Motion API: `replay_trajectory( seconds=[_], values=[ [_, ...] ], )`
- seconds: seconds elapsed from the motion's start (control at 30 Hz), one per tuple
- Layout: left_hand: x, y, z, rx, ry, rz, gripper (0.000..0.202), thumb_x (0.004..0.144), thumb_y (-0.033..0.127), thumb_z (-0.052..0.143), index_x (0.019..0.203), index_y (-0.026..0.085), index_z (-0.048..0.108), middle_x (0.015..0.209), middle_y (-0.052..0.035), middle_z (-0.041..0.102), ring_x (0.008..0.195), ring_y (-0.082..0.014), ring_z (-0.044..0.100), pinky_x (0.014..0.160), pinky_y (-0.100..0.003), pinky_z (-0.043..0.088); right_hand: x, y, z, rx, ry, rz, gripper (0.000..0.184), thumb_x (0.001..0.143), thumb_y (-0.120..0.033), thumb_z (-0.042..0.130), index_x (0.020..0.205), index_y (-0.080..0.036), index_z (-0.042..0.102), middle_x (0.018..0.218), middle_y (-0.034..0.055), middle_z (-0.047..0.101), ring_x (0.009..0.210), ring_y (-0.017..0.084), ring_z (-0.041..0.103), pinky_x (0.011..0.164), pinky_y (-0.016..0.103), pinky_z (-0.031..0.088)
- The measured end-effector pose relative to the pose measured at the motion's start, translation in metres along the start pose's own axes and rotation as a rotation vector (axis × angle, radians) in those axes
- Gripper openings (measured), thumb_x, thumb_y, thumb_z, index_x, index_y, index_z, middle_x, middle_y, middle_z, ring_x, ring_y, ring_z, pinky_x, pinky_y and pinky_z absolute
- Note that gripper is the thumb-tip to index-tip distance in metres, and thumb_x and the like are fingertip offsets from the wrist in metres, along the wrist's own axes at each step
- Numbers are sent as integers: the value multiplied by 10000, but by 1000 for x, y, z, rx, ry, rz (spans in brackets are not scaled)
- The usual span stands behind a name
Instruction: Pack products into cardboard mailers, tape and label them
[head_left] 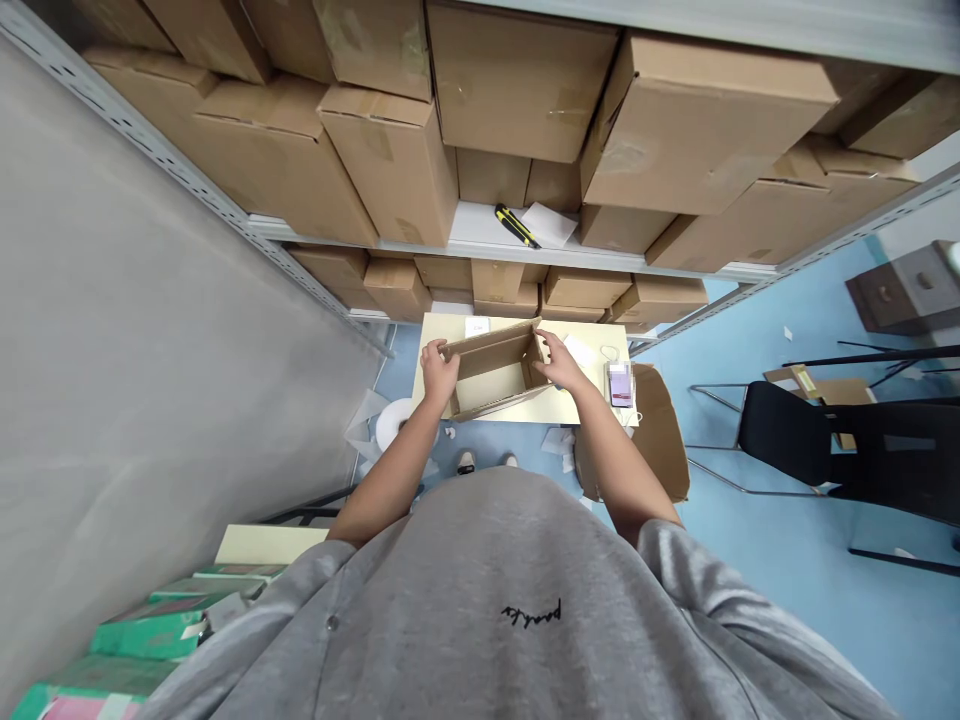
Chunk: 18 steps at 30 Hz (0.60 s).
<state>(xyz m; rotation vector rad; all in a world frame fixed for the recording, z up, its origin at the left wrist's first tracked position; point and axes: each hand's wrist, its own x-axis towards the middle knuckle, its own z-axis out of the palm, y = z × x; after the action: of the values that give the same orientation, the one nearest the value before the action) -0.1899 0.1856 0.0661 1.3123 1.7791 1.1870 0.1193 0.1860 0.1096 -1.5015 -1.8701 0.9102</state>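
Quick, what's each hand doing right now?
Left hand: closed on the left end of the cardboard box.
Right hand: closed on that box's right end.

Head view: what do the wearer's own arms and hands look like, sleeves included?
The loose grey sleeves end near the elbows, matching a grey top with dark cursive lettering on its front. The forearms are bare; no glove or watch shows on the left hand or right hand.

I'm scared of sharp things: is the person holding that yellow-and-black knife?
No, the utility knife lies on the shelf, while the left hand and right hand hold the cardboard box.
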Motion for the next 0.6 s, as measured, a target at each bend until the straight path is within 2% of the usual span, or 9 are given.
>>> replay_trajectory(
  seconds=[0.1,0.17,0.27,0.33,0.4,0.47,0.6],
  values=[
    [-3,1,7,-5,1,19,444,892,350,717,1295,233,571,1380,-136,593,1383,-312,508,1248,-479,327,13,-2,2,-2,-10,-26,879,739,-157,635,1588,-315,472,1587,75,488,1447,343,453,1231,593,391],
    [-4,0,8,-80,-34,8,505,963,448,657,1402,241,515,1486,-145,541,1451,-301,466,1275,-474,300,17,-3,3,-15,-27,-34,864,750,-155,646,1585,-314,488,1572,79,485,1451,340,446,1248,577,374],
    [-4,-6,3,-201,-141,27,579,1032,557,537,1526,274,430,1631,-128,434,1525,-269,414,1292,-443,294,16,-1,5,-21,-41,-25,823,774,-169,676,1571,-304,524,1500,94,495,1414,322,483,1246,530,389],
    [-5,-11,-4,-220,-223,95,623,1043,612,489,1568,287,407,1674,-122,392,1530,-261,419,1291,-428,301,13,1,6,-9,-49,-16,798,790,-193,715,1560,-316,545,1441,89,505,1363,301,528,1229,492,416],
    [-7,-15,-10,-185,-264,183,670,1031,636,500,1589,278,401,1673,-139,398,1522,-270,436,1287,-435,309,12,2,7,11,-62,-17,775,802,-235,768,1544,-337,568,1385,77,522,1316,282,562,1209,465,443],
    [-10,-17,-14,-134,-267,251,748,984,630,600,1598,258,392,1636,-164,442,1513,-292,449,1279,-457,321,12,4,6,19,-84,-30,757,793,-270,821,1514,-343,604,1333,68,543,1288,274,583,1200,457,457],
    [-11,-16,-14,-90,-256,296,877,848,517,815,1581,243,419,1516,-162,565,1447,-310,522,1253,-476,362,15,8,0,-22,-161,-59,699,754,-357,909,1420,-323,698,1318,72,577,1315,297,587,1223,484,440]
  ],
)
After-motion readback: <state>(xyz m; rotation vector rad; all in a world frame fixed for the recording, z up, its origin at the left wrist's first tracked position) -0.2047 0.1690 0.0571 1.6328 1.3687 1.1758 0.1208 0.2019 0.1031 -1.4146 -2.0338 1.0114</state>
